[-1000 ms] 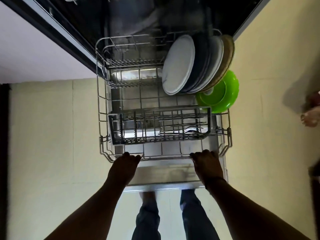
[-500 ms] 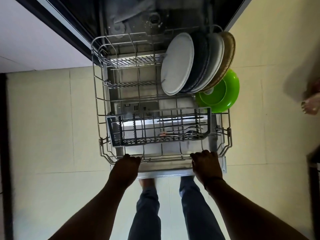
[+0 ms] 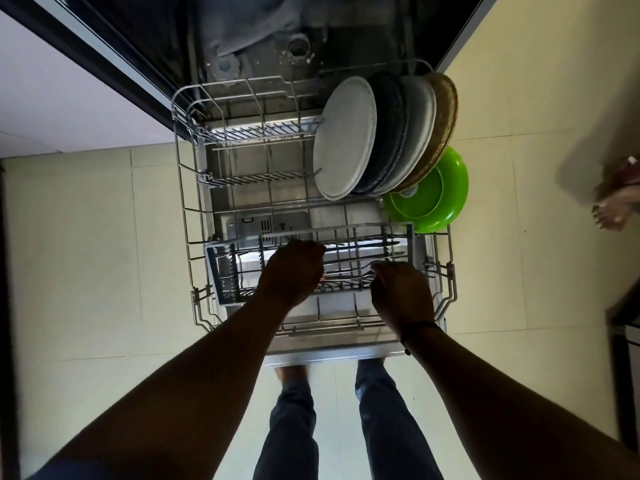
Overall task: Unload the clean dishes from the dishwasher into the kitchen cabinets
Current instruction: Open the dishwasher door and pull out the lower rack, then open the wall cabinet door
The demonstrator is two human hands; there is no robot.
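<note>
Lower rack [image 3: 187, 216] of the dishwasher stands out over the open door [image 3: 329, 353], mid-frame; dark tub [image 3: 277, 36] at top. Rack contents: four plates on edge in the upper right corner, leaning left, faces toward the left of the frame, stacked close one behind the other. In order left to right: pale grey plate [image 3: 344, 140], dark speckled plate [image 3: 389, 133], second grey plate [image 3: 420, 126], brown-rimmed plate [image 3: 445, 116]. Green bowl [image 3: 436, 195] just below and right of them, on edge at the rack's right side, hollow facing lower left. Left half of rack shows only bare tines. Cutlery basket [image 3: 221, 268] sits across the near part of the rack, long axis left to right in the frame; cutlery [image 3: 349, 271] lies in it lengthwise, along the same axis, pieces too dim to tell apart. Left hand [image 3: 292, 271] over the basket's middle, fingers curled down into it; whether it grips anything I cannot tell. Right hand [image 3: 401, 294] at the basket's right end, fingers curled at the cutlery; grip likewise unclear. Dark band on the right wrist. Another person's bare foot [image 3: 611, 211] on the tiled floor [image 3: 86, 237], right edge.
</note>
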